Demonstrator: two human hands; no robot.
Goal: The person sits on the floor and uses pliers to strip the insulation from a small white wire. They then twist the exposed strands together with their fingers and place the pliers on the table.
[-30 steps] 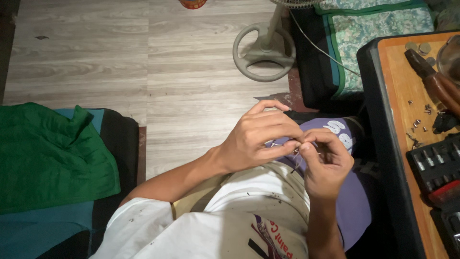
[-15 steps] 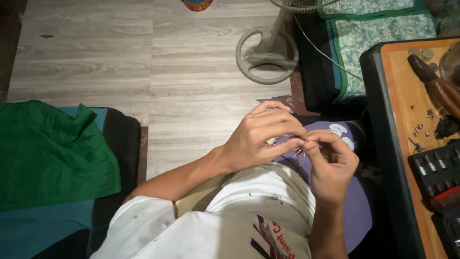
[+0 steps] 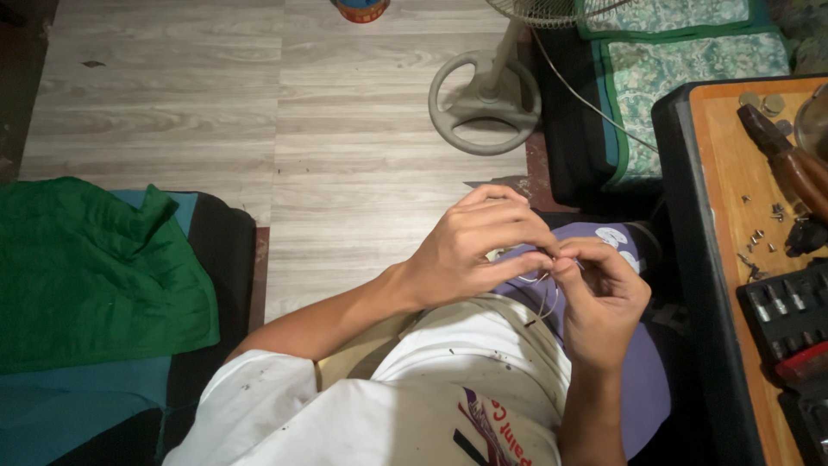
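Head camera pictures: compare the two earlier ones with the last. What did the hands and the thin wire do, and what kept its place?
Little changed. The left hand and right hand stay together over the lap, fingertips still pinching the thin grey wire, nothing taken up or let go. The view shifted slightly. The green cloth, white fan base and orange-topped table kept their places.

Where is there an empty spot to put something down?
The wood floor is bare between the green cloth and the fan base. The tray on the right is crowded with screws, pliers and a bit set. Both hands pinch thin wire.
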